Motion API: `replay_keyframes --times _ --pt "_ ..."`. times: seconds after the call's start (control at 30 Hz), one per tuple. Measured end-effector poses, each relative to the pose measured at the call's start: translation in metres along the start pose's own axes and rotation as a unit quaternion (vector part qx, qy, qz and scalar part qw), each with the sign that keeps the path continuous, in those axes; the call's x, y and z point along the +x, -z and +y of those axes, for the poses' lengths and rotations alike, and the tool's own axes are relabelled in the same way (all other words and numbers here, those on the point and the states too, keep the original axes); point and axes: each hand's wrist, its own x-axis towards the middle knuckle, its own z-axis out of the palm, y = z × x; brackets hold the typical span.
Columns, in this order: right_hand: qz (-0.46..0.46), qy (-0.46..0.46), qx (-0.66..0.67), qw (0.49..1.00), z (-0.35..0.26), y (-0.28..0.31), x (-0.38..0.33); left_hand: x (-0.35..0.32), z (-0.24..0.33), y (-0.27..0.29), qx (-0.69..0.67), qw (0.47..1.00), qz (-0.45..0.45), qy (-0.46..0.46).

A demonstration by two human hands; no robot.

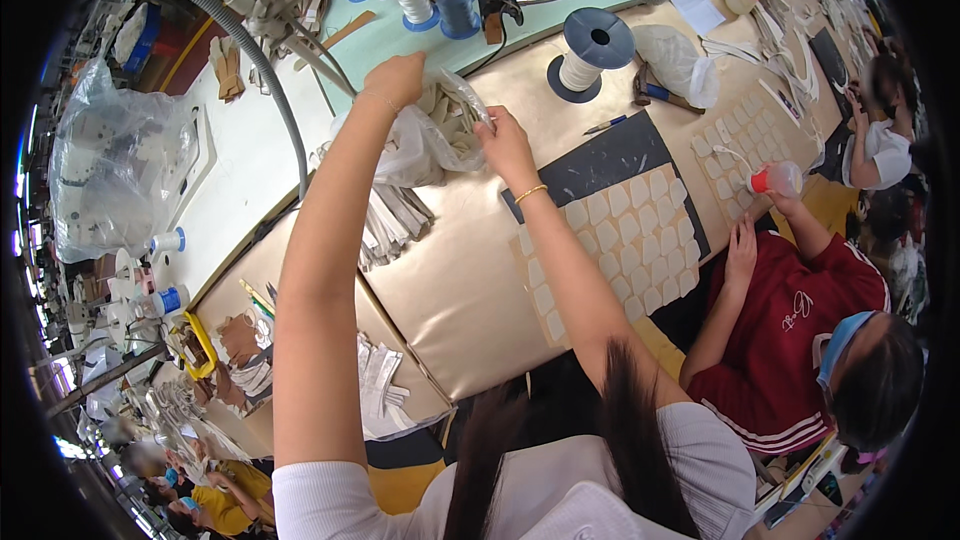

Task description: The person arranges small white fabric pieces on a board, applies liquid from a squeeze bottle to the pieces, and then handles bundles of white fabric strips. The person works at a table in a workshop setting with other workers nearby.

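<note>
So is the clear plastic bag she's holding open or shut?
Open: the left hand and right hand pull the plastic bag apart at its mouth, with pale pieces showing inside.

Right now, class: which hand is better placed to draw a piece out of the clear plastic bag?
Probably the right hand: its fingers are at the plastic bag mouth, among the beige pieces. The left hand grips the bag's top edge, holding it up.
</note>
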Motion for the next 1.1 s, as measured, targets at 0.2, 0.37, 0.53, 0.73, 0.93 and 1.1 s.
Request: replay_keyframes --times 0.2,0.37,0.53,0.73,0.93,1.1 --pt "0.019 0.044 -0.051 0.998 -0.01 -0.003 -0.006 0.012 -0.016 -0.002 0.019 0.999 -0.011 -0.026" --pt "0.04 0.053 -0.052 0.996 -0.006 0.0 -0.016 0.003 -0.009 -0.004 0.014 0.999 -0.028 0.003" --pt "0.077 0.059 -0.018 0.995 -0.019 0.023 -0.057 -0.024 0.025 0.021 0.011 0.999 0.038 -0.008" --pt "0.019 0.153 0.0 0.988 -0.028 0.044 -0.186 -0.09 0.084 0.018 -0.052 0.968 0.167 -0.182" --pt "-0.246 0.003 -0.044 0.968 0.001 0.092 -0.362 -0.169 0.091 -0.083 -0.416 0.908 0.038 -0.038" --pt "-0.219 -0.124 -0.001 0.968 0.027 0.127 -0.448 -0.235 0.113 -0.22 -0.737 0.637 -0.109 0.197"
